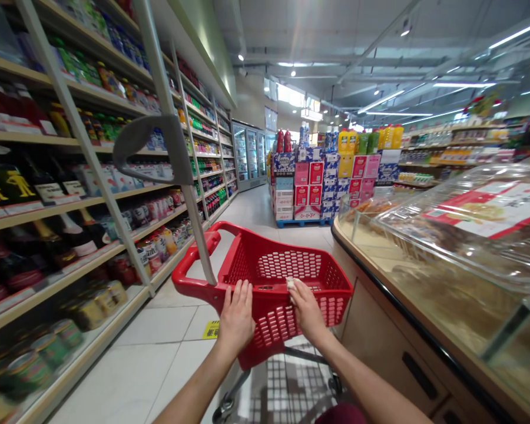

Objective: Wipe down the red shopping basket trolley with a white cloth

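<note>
A red plastic shopping basket [322, 264] with perforated sides is fixed on a wheeled cart frame [307, 356] in front of me. Against its near wall lies my left hand [237, 318], fingers stretched flat over the rim and holding nothing. My right hand [308, 309] is closed at the same rim farther right, pinching a small white crumpled wad [290, 283], which looks like tissue. A grey upright pole [198, 235] with a looped grey handle [183, 150] stands at the basket's left end.
Drink shelves [70, 141] line the left side. A glass-edged counter [348, 235] with clear plastic food boxes [472, 206] runs close on the right. Ahead, stacked drink cartons [309, 188] stand on a blue pallet [309, 223], with glass-door fridges [249, 150] behind.
</note>
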Motion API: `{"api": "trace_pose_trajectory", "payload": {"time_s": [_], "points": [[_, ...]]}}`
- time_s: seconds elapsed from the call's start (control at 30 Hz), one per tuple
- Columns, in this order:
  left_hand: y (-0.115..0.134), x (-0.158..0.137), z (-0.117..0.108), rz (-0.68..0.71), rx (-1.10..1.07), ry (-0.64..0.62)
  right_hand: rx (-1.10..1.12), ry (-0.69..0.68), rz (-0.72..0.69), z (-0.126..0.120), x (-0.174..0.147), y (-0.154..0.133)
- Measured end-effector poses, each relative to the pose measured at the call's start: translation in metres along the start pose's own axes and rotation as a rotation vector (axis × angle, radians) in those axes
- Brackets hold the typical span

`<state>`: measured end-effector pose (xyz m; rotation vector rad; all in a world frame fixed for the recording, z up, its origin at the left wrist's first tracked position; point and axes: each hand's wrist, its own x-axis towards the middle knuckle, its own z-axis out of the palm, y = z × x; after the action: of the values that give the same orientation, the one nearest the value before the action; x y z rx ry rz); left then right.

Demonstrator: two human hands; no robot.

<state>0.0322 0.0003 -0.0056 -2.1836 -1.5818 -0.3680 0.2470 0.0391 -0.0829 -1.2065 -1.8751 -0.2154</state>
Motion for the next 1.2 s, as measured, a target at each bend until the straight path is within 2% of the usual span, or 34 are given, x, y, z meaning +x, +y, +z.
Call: {"api": "trace_pose_trajectory", "payload": {"time_s": [0.1, 0.17, 0.23, 0.3, 0.43, 0.5, 0.67, 0.73, 0.8, 0.93, 1.0, 1.07, 1.1, 1.2], "points": [[-0.001, -0.001, 0.0, 0.003, 0.003, -0.017, -0.056, -0.02, 0.027, -0.016, -0.011, 0.027], [0.001, -0.002, 0.001, 0.0, -0.005, -0.015, -0.12, -0.001, 0.118, -0.033, -0.018, 0.052], [0.004, -0.003, 0.002, -0.004, -0.01, 0.0, -0.168, 0.026, 0.2, -0.041, -0.019, 0.061], [0.008, -0.002, 0.003, -0.004, -0.012, 0.006, -0.165, 0.021, 0.195, -0.036, -0.013, 0.046], [0.012, 0.0, 0.003, 0.016, -0.01, -0.015, 0.018, -0.002, -0.01, -0.006, 0.007, -0.005], [0.012, 0.0, 0.002, 0.033, -0.007, -0.029, 0.07, 0.003, -0.031, -0.001, 0.009, -0.007], [0.01, -0.001, 0.003, 0.05, -0.02, -0.053, -0.075, -0.008, 0.183, -0.022, -0.009, 0.053], [0.014, 0.0, 0.003, 0.044, -0.026, -0.045, -0.13, 0.012, 0.243, -0.024, -0.01, 0.059], [0.02, 0.002, 0.003, 0.039, -0.027, -0.039, -0.121, 0.022, 0.217, -0.014, -0.003, 0.039], [0.027, 0.006, -0.001, 0.048, -0.058, -0.043, 0.011, -0.007, 0.072, 0.014, 0.024, -0.033], [0.02, 0.003, -0.005, 0.095, -0.101, -0.011, 0.056, -0.038, 0.029, 0.017, 0.031, -0.048], [0.002, -0.003, -0.009, 0.106, -0.14, 0.08, 0.067, -0.05, 0.036, 0.01, 0.03, -0.04], [-0.01, -0.007, -0.012, 0.063, -0.144, 0.146, 0.063, -0.044, 0.061, 0.005, 0.027, -0.03], [-0.048, -0.014, -0.019, -0.216, -0.085, 0.317, 0.052, -0.004, 0.166, -0.004, 0.02, -0.003]]}}
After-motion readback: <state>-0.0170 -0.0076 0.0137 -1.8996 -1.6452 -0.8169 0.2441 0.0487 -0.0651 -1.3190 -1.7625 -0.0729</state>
